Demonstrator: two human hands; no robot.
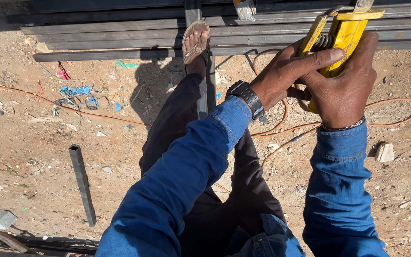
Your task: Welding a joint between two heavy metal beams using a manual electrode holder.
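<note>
**Both hands closed on a yellow clamp tool above the dirt**

Nearest the camera are the blue denim sleeves (177, 190) and the dark trousers (215, 200) between them, one leg stretched out to a sandalled foot (196, 43) resting on the stacked steel bars (120, 28) at the far edge of the ground. The sandy ground (39, 152) carries a short square steel tube (83, 183) near its left edge and an orange cable (396, 119) looping under the hands. The right hand (346, 90) wraps its fingers tight round the yellow clamp tool (343, 33), held up at the top right. The left hand (286, 76), with a black wristwatch (247, 97), grips the same handle, forefinger laid straight across it.
</note>
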